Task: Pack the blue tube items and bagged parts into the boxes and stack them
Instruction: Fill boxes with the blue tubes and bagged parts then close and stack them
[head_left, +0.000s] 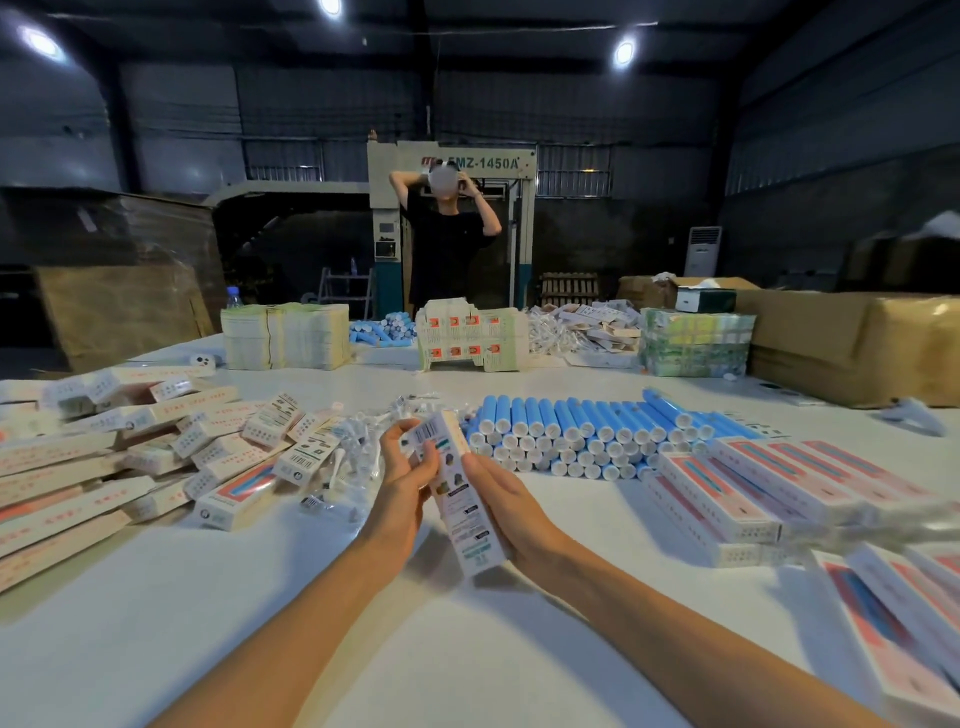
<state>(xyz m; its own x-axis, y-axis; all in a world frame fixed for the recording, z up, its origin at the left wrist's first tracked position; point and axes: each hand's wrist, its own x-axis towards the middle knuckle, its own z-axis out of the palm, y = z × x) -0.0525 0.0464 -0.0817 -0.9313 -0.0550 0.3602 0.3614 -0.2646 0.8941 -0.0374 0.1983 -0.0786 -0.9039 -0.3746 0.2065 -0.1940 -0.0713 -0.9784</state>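
Observation:
A long white printed box (460, 499) is held between both hands over the middle of the table. My left hand (408, 467) grips its far end, fingers curled round the top near the barcode. My right hand (498, 493) lies along its right side with the fingers fairly straight. Behind the box lies a pile of bagged white parts (358, 441). A stacked heap of blue tubes with white caps (582, 436) sits to the right of it.
Packed boxes lie heaped at the left (130, 457) and in rows at the right (753, 488). Flat carton stacks (285, 338), more tubes and brown cartons (857, 343) line the far edge. A person (447, 244) stands beyond the white table (363, 649).

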